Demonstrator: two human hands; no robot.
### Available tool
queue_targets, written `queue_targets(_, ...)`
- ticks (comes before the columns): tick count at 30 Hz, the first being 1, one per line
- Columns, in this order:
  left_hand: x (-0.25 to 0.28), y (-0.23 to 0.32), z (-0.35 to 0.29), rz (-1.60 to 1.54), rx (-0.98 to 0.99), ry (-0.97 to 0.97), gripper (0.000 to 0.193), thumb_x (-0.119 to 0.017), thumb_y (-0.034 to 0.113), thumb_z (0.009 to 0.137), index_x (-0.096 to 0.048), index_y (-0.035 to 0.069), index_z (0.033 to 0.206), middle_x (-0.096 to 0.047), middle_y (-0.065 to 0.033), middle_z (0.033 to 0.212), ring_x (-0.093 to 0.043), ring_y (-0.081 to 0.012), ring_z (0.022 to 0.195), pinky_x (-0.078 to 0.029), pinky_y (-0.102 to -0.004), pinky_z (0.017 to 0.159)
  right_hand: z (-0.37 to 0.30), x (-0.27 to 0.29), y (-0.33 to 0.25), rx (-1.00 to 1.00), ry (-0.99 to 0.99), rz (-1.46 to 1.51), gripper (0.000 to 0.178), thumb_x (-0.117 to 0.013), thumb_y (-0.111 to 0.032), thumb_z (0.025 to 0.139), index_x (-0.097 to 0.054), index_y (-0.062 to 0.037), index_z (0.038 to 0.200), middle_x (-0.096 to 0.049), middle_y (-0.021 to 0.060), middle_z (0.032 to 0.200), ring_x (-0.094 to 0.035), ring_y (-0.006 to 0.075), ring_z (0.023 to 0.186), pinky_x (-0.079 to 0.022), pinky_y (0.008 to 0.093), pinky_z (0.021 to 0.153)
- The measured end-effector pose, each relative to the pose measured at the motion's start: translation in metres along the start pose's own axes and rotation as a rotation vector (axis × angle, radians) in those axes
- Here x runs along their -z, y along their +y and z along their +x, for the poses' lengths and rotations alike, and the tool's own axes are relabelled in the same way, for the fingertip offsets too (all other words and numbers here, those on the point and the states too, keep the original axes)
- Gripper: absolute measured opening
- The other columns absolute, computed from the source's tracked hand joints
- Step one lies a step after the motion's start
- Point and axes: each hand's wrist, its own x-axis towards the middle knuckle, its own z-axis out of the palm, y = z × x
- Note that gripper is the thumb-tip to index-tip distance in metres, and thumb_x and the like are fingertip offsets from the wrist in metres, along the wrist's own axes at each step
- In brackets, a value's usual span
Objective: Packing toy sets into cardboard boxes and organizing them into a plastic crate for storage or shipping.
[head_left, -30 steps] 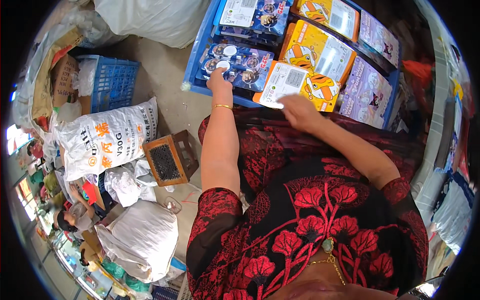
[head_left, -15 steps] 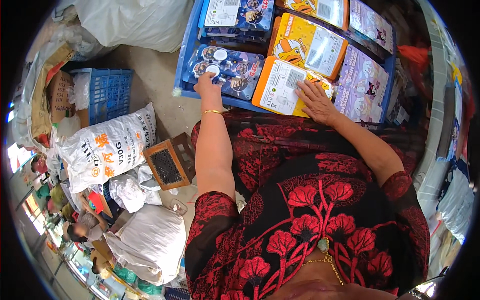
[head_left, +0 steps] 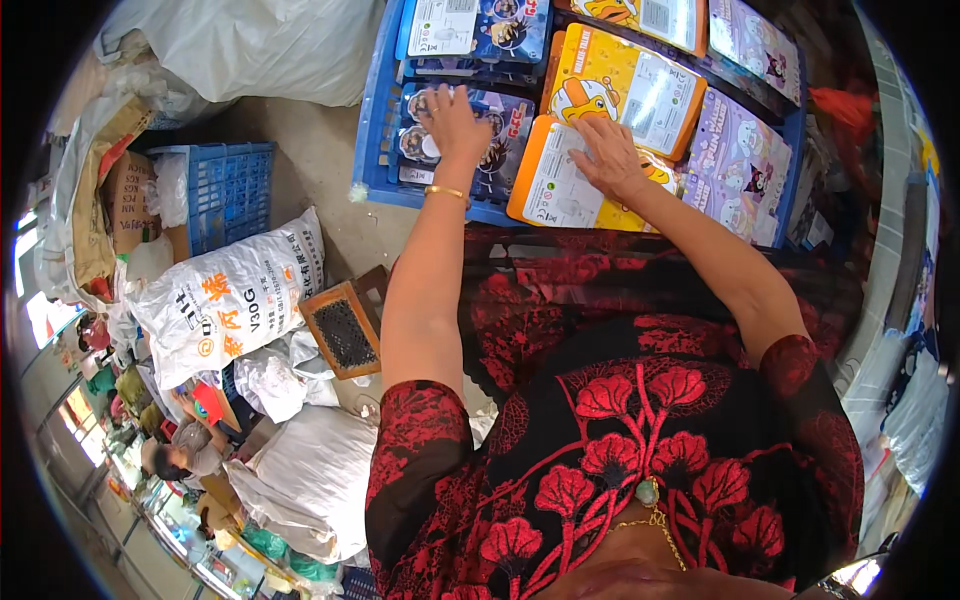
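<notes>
A blue plastic crate [head_left: 372, 150] holds stacks of printed cards. Over the dark blue cards [head_left: 505, 160] at its near left, my left hand [head_left: 455, 130] rests with the fingers spread; a round white piece [head_left: 430, 147] shows beside it. My right hand [head_left: 612, 165] lies on the white back of an orange-edged card [head_left: 560, 185], its fingers stretched out. Further in is a yellow card with a cartoon duck [head_left: 620, 90]. Purple cards [head_left: 735, 155] stand in a row at the right. Whatever lies under my left palm is hidden.
On the left are a second blue crate [head_left: 230, 195], a white woven sack [head_left: 225, 290] with orange print, and a wooden-framed box [head_left: 343, 330]. A big pale bag [head_left: 250, 45] stands behind. Other people [head_left: 185, 455] sit at the far lower left.
My left hand has moved up and right over the dark blue cards, its fingers spreading. My right hand has shifted slightly up and left on the orange-edged card.
</notes>
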Motion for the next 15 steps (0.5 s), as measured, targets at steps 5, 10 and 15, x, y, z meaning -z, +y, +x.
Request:
queue_targets(5, -0.016, -0.022, 0.022, 0.174, -0.238, -0.090, 0.059, -0.070, 0.038, 0.072, -0.051, 0.007, 0.119, -0.045, -0.0143, 0.131, -0.029, -0.0339, 0.132, -0.017, -0.0637, 0.103, 0.000, -0.014, -0.004, -0.060, 0.183, 0.173, 0.033, -0.062, -0.009, 0.075, -0.054, -0.0051, 0.106, -0.054, 0.0137, 0.104, -0.050, 0.0329, 0.099, -0.040, 0.0427, 0.084)
queue_targets(10, -0.013, -0.025, 0.015, 0.291, -0.280, -0.294, 0.067, -0.066, 0.050, 0.073, -0.051, 0.009, 0.124, -0.050, -0.0110, 0.123, -0.038, -0.0292, 0.125, -0.023, -0.0618, 0.098, 0.000, -0.005, 0.023, 0.020, 0.234, 0.217, 0.023, -0.053, -0.002, 0.076, -0.056, -0.0045, 0.098, -0.056, 0.0157, 0.093, -0.053, 0.0357, 0.088, -0.043, 0.0422, 0.076)
queue_targets(15, -0.016, -0.040, -0.007, 0.294, -0.437, -0.103, 0.063, -0.067, 0.043, 0.075, -0.050, 0.008, 0.124, -0.047, -0.0092, 0.125, -0.038, -0.0268, 0.124, -0.023, -0.0615, 0.098, 0.003, -0.007, 0.022, -0.025, 0.166, 0.243, 0.022, -0.053, -0.004, 0.079, -0.056, -0.0055, 0.100, -0.056, 0.0159, 0.093, -0.053, 0.0359, 0.090, -0.043, 0.0422, 0.081)
